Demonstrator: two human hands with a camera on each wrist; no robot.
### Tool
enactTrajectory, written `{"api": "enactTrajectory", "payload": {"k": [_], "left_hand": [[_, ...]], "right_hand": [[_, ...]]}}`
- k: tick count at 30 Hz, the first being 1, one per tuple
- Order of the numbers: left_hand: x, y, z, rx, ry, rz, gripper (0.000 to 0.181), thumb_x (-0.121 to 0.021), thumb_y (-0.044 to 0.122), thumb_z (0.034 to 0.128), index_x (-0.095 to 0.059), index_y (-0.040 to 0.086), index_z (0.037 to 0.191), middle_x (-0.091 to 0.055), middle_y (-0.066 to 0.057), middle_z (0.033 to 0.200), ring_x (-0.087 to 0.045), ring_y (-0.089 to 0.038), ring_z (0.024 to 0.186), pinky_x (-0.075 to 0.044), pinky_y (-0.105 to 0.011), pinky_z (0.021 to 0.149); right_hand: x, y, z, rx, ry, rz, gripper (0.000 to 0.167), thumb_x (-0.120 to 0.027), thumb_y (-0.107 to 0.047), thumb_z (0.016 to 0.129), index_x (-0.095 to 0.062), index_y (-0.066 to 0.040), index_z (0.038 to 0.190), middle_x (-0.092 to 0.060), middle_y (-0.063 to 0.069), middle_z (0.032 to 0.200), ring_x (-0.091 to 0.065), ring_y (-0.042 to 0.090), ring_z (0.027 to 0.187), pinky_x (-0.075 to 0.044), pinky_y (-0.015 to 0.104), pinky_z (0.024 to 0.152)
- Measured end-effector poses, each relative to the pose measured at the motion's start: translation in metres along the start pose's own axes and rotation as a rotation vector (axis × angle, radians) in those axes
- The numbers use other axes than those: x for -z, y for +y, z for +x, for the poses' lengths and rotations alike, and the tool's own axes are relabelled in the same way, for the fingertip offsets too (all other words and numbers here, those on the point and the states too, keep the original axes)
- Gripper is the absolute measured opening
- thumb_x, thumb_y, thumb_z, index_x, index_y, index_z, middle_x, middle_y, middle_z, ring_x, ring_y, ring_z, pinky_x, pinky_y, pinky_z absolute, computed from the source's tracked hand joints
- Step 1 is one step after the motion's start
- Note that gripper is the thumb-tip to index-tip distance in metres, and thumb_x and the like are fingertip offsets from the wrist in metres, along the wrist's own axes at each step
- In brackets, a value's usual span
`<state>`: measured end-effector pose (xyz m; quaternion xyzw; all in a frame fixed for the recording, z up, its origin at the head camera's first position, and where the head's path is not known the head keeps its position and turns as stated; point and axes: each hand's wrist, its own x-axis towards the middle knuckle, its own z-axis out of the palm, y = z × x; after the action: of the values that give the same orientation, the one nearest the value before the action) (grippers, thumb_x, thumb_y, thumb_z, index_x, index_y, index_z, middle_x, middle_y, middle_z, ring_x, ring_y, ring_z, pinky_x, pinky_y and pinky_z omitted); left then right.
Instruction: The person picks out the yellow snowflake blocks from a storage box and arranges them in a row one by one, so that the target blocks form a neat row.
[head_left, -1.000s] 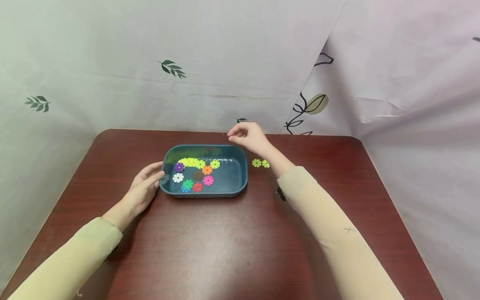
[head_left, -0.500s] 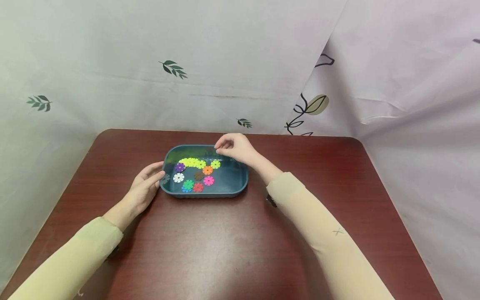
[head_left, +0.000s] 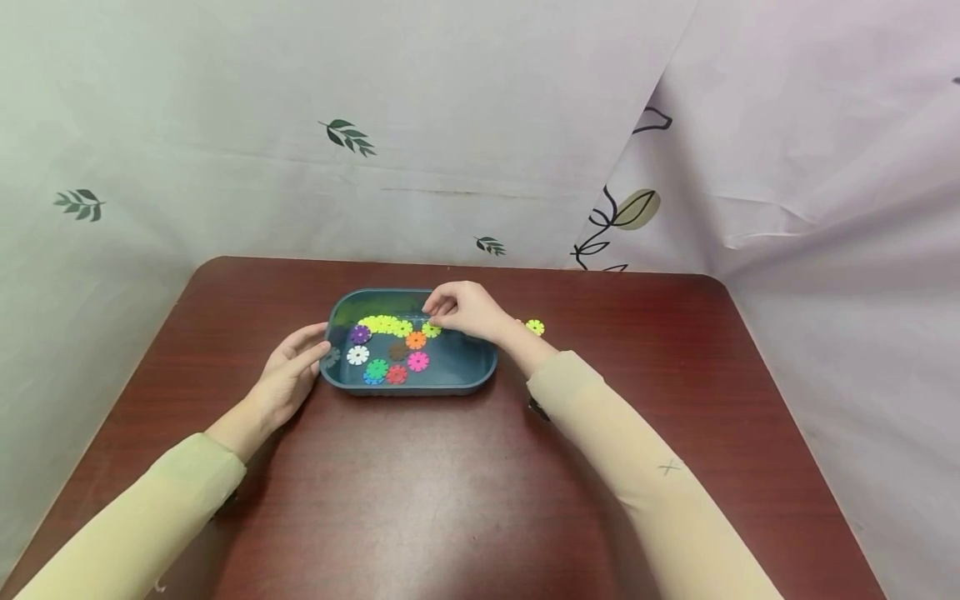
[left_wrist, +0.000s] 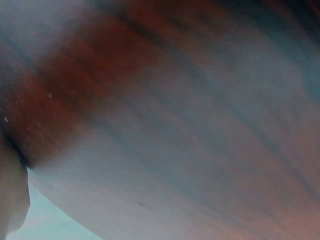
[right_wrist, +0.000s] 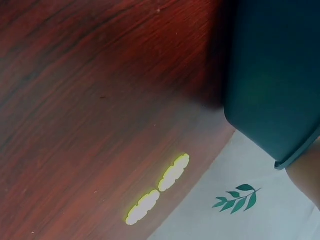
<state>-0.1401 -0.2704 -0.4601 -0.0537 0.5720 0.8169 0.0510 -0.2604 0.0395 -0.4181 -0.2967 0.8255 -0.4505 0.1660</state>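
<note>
In the head view, a dark teal plastic tray holds several notched building discs of different colours. My left hand grips the tray's left end, thumb at the rim and fingers along the outside. Inside the far part of the tray, my right hand has its loosely bent fingertips just over a yellow disc, with a gap between thumb and forefinger; contact is hard to judge. Other yellow discs overlap in a row to its left. The right wrist view shows the tray's outer wall and part of the hand beyond its rim.
Right of the tray, two yellow discs lie on the brown table, side by side in the right wrist view: one disc and another disc. A pale cloth hangs behind the table's far edge. The left wrist view is mostly blurred tabletop.
My right hand has moved left from behind the tray's right corner and lowered into the tray, to the yellow disc. The left hand and the tray have stayed put.
</note>
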Motion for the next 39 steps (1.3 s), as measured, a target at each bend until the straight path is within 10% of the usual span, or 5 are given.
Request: {"api": "enactTrajectory", "payload": {"k": [17, 39], "left_hand": [[0.0, 0.0, -0.001, 0.013, 0.01, 0.006, 0.028, -0.057, 0.002, 0.1075, -0.071, 0.02, 0.122, -0.075, 0.007, 0.12, -0.068, -0.006, 0.111, -0.052, -0.017, 0.097], [-0.001, -0.001, 0.0, -0.011, 0.005, -0.003, 0.03, -0.056, -0.001, 0.1074, -0.072, 0.019, 0.121, -0.076, 0.006, 0.118, -0.068, -0.007, 0.11, -0.052, -0.018, 0.097]], "right_hand": [[-0.012, -0.001, 0.004, -0.072, -0.113, -0.256, 0.03, -0.08, -0.01, 0.096, -0.075, -0.006, 0.125, -0.077, 0.009, 0.123, -0.073, 0.022, 0.114, -0.061, 0.032, 0.095], [-0.025, 0.001, 0.008, -0.084, -0.048, -0.232, 0.029, -0.078, -0.006, 0.096, -0.077, -0.008, 0.125, -0.078, 0.008, 0.125, -0.073, 0.023, 0.118, -0.06, 0.034, 0.097]]}}
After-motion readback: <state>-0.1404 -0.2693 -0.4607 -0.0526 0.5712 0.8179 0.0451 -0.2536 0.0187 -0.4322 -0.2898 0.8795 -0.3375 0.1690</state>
